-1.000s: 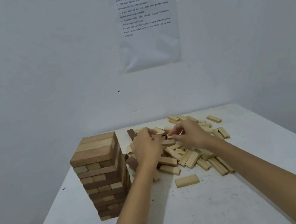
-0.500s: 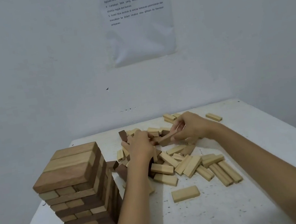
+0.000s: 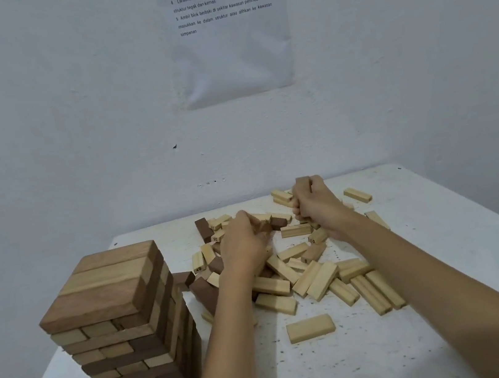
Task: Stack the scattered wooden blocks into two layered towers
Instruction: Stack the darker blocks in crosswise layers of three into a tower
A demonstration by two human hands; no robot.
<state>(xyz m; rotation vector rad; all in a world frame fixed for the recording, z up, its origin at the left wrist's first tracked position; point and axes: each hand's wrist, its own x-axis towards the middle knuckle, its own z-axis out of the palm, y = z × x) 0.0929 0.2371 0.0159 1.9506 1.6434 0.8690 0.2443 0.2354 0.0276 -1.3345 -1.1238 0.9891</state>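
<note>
Wooden blocks [image 3: 270,286] sprawl beneath both hands; right hand [image 3: 317,209] grips 1 upright block [image 3: 302,183], left hand [image 3: 242,243] curls round a brown block [image 3: 265,226].

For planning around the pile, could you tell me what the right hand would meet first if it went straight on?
Probably the pale wooden blocks lying at the far edge of the white table, just beyond the right hand, which grips a brown wooden block; its height above them is unclear.
</note>
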